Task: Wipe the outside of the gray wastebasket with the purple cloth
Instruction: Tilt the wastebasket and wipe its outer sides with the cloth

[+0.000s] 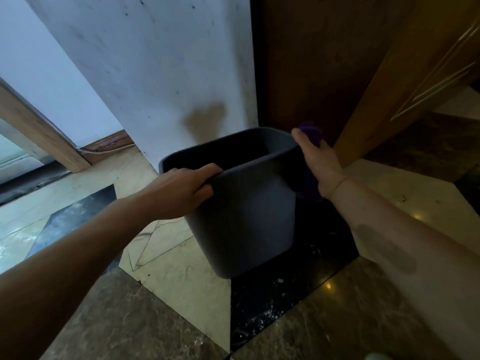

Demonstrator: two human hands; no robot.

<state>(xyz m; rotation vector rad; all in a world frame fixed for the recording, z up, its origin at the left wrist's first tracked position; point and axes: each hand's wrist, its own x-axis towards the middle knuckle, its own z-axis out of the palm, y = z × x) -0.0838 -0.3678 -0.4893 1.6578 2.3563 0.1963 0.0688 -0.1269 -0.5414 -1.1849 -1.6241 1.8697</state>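
Our left hand reaches forward, fingers hooked over the near rim of the gray wastebasket, thumb outside, clamping the wall. Our right hand presses the purple cloth flat against the basket's right outer side, fingers closed around the fabric. The basket stands tilted on the marble floor; its interior is dark, contents indiscernible. Smooth matte plastic, rounded-rectangular, tapering downward.

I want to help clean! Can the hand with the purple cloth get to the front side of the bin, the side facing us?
Probably yes. The right hand presses the purple cloth on the gray wastebasket's right side; the near face is bare, with only the left hand gripping its rim.
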